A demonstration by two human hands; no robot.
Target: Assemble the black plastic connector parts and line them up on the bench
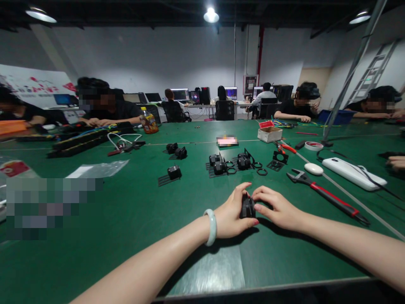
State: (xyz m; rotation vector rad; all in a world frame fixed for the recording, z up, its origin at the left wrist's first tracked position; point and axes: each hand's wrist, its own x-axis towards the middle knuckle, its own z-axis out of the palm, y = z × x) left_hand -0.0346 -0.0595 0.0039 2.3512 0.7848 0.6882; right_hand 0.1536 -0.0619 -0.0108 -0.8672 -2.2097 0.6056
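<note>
Just above the green tabletop, my left hand [230,216] is wrapped round a black plastic fitting [248,207] with a flat plate on it. From the other side, the bent fingers of my right hand [274,207] grip the same fitting; part of it is hidden by both hands. Beyond my hands stand several similar black fittings [219,165] on slotted brackets, with loose black rings [262,172] beside them. Another fitting [174,171] sits to the left on its own bracket. A bare black bracket [278,161] lies to the right.
An adjustable wrench [329,196], a white power bank [353,173], a white oval object [313,169] and a tape roll [313,146] lie to the right. Orange-handled pliers [286,147] lie near a small box [269,134]. A plastic bag [98,168] is at left. Other people sit around the table.
</note>
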